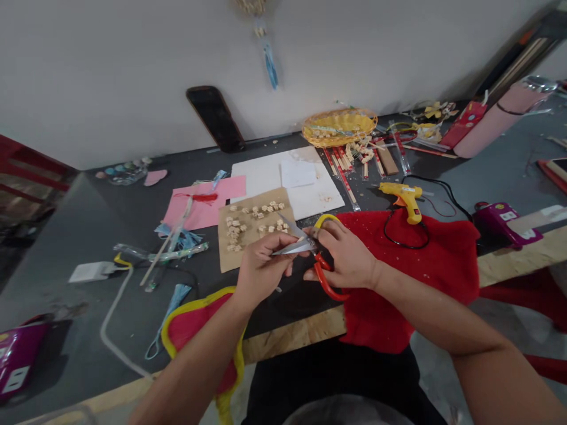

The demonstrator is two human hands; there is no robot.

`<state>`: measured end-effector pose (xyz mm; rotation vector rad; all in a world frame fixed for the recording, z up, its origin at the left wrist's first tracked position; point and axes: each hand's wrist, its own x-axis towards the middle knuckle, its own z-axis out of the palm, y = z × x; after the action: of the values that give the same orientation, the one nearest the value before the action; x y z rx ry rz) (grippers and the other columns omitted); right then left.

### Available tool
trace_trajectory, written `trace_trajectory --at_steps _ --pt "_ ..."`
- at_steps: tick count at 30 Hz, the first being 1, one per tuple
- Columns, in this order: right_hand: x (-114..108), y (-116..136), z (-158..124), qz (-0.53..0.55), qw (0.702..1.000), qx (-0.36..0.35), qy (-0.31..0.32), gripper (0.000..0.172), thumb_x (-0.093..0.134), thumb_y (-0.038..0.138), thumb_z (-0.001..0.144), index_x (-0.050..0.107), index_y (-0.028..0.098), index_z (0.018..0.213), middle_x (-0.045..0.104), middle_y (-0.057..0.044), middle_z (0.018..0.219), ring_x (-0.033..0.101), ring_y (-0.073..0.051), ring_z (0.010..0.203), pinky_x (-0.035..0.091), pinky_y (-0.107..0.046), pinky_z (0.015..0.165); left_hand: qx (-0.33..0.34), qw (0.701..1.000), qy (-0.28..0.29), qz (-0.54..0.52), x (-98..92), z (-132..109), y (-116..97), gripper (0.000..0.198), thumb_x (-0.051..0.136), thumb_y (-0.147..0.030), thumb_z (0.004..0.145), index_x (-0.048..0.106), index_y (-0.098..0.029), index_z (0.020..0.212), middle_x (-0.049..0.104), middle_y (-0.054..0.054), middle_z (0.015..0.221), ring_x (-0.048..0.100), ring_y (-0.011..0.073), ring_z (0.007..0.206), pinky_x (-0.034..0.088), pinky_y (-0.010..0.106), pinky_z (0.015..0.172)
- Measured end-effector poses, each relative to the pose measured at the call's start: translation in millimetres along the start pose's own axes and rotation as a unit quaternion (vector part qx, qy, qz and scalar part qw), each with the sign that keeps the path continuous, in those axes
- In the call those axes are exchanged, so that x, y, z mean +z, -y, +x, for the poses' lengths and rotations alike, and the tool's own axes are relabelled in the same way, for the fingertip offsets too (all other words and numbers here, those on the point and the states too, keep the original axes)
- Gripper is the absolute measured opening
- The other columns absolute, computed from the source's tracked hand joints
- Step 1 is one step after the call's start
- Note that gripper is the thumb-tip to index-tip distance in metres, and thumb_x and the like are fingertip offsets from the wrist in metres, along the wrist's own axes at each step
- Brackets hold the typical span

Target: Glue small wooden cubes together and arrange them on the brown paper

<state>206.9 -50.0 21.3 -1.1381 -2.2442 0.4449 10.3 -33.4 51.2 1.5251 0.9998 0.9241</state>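
Observation:
My right hand [352, 254] is closed around the red and yellow handles of a pair of scissors [328, 283]. The blades are spread and point left toward my left hand [263, 262], whose fingers are pinched together at the lower blade. Between those fingertips there may be a small pale piece, too hidden to name. Just beyond the hands lies a brown cardboard sheet [228, 257] bearing several small pale flower-shaped pieces [233, 230]. A red cloth [390, 271] is spread under and beside my right forearm.
A yellow glue gun [403, 198] rests by the cloth. Behind are a wicker basket [339, 139], chopsticks [348, 186], a white board [305, 203] and a leaning phone [215, 118]. Pink paper [195, 206], blue tassels [177, 301] and a white cable [108, 321] lie left; a pink bottle [491, 127] stands right.

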Motion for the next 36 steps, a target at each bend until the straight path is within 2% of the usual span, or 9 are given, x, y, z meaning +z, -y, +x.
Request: trace_trajectory --at_steps 7,13,16,21,26,30,36 --pt "1 -1 0 0.013 1.000 -0.027 0.004 0.060 0.060 0.053 0.083 0.047 0.013 0.125 0.059 -0.016 0.118 0.051 -0.029 0.105 0.050 -0.050 0.093 -0.035 0.998 0.018 -0.052 0.2 1 2 0.018 0.071 -0.031 0.078 0.067 -0.014 0.077 0.072 0.005 0.071 0.047 0.0054 0.039 0.036 0.018 0.039" --pt "-4 7 -4 -0.012 0.999 0.026 0.034 0.064 0.055 0.057 0.085 0.047 0.011 0.129 0.059 -0.018 0.112 0.054 -0.031 0.106 0.053 -0.049 0.090 -0.028 0.998 0.020 -0.059 0.8 -1 2 0.016 0.069 -0.029 0.081 0.067 -0.014 0.079 0.072 0.005 0.072 0.048 0.0054 0.040 0.037 0.018 0.039" --pt "-7 9 -3 -0.009 0.997 0.052 0.049 0.065 0.055 0.059 0.084 0.048 0.012 0.129 0.059 -0.017 0.113 0.056 -0.031 0.108 0.053 -0.048 0.090 -0.008 0.999 0.000 -0.038 3.2 -1 1 0.017 0.069 -0.031 0.081 0.067 -0.014 0.080 0.071 0.004 0.071 0.050 0.0061 0.041 0.038 0.018 0.039" --pt "-5 6 0 0.012 0.998 0.048 0.036 0.069 0.057 0.061 0.083 0.048 0.011 0.129 0.059 -0.017 0.117 0.054 -0.030 0.111 0.052 -0.048 0.094 0.001 1.000 -0.022 -0.017 5.1 0 0 0.017 0.067 -0.031 0.083 0.066 -0.015 0.079 0.071 0.004 0.072 0.051 0.0060 0.042 0.038 0.018 0.041" --pt "-2 1 1 -0.001 1.000 0.003 0.014 0.070 0.061 0.062 0.079 0.050 0.010 0.125 0.060 -0.017 0.116 0.051 -0.030 0.107 0.048 -0.050 0.098 -0.038 0.999 0.010 -0.031 2.0 1 1 0.015 0.067 -0.029 0.081 0.067 -0.014 0.079 0.072 0.005 0.075 0.048 0.0047 0.040 0.036 0.018 0.040" --pt "-1 -1 0 0.009 1.000 -0.016 0.014 0.068 0.062 0.060 0.079 0.048 0.011 0.126 0.059 -0.016 0.115 0.050 -0.029 0.106 0.049 -0.050 0.096 -0.084 0.994 0.027 -0.067 0.2 3 -1 0.018 0.070 -0.031 0.078 0.066 -0.014 0.076 0.070 0.004 0.068 0.043 0.0045 0.037 0.032 0.018 0.037" --pt "-3 3 -2 -0.004 0.999 0.015 0.032 0.065 0.058 0.058 0.084 0.047 0.013 0.129 0.058 -0.016 0.111 0.053 -0.029 0.106 0.051 -0.049 0.091 -0.094 0.994 0.023 -0.051 -1.0 1 2 0.020 0.070 -0.033 0.078 0.064 -0.014 0.075 0.070 0.004 0.069 0.044 0.0047 0.038 0.032 0.018 0.038"
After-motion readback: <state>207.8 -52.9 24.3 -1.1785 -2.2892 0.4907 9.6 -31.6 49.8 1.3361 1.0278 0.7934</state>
